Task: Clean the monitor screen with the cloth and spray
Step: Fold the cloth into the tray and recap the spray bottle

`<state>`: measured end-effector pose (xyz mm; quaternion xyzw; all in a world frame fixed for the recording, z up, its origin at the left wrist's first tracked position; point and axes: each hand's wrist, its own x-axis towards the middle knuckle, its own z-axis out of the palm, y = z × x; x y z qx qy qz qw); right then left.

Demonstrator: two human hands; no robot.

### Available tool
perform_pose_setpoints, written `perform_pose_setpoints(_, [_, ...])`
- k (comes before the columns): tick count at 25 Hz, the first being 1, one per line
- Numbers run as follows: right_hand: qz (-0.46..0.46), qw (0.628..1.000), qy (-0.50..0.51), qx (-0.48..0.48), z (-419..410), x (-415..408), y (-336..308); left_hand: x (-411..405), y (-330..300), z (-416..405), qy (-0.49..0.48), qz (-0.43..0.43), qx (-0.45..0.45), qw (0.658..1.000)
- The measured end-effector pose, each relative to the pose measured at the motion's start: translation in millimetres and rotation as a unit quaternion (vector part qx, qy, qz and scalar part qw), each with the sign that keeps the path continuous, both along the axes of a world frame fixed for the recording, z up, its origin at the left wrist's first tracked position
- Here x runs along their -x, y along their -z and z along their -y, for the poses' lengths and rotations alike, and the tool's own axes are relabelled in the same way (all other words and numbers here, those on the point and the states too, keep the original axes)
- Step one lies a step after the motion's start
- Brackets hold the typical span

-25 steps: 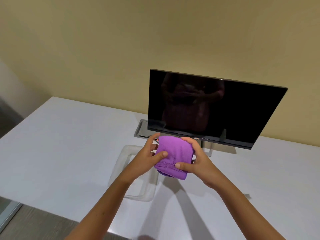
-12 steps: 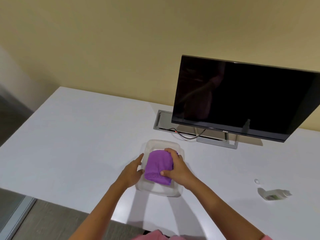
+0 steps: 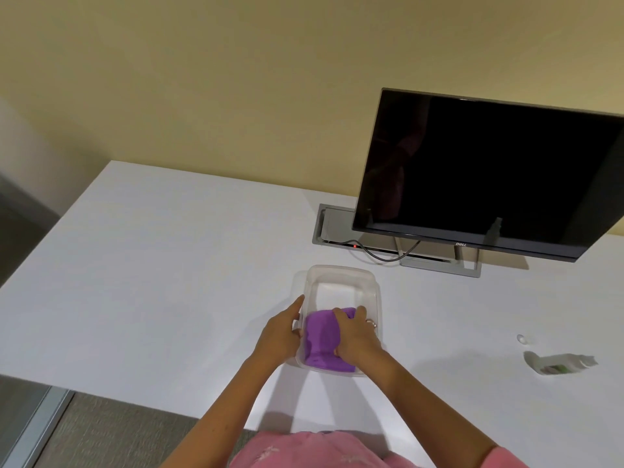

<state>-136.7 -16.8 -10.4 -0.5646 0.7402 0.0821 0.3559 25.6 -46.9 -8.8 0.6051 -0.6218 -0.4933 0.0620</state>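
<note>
Cloth [image 3: 320, 342] soft, light, pinched by right hand [image 3: 354, 342] inside tub [image 3: 341, 275]; left hand [image 3: 280, 336] open, steadying rim; best gathered mid-fold.

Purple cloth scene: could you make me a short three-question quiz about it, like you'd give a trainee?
1. True or false: the purple cloth lies inside the clear plastic tub.
2. Which hand grips the cloth? A) left hand B) right hand C) neither
3. Fill in: the spray bottle lies on its ____ on the white table, at the person's right.

Key: 1 true; 2 B, while the left hand rests on the tub's side; 3 side. The monitor is dark.
</note>
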Motion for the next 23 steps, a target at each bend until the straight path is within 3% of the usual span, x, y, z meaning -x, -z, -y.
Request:
perform_pose_setpoints(2, [-0.055,0.998,-0.033,0.030,4,-3,-5,-2,1,0,0.002,-0.003,0.002,1.000])
perform_pose_setpoints(8, [0.020,0.999,0.029,0.032,16,1,-14,0,1,0,0.030,0.015,0.034,0.999])
perform_pose_setpoints(12, [-0.007,0.999,0.042,-0.009,5,-16,7,2,1,2,0.046,0.036,0.046,0.997])
perform_pose_setpoints(18, [-0.039,0.995,0.089,0.008,-1,-29,24,5,4,2,0.065,0.070,0.052,0.994])
perform_pose_setpoints(23, [0.000,0.994,0.106,-0.001,-1,-26,17,10,5,0,0.054,0.068,0.049,0.995])
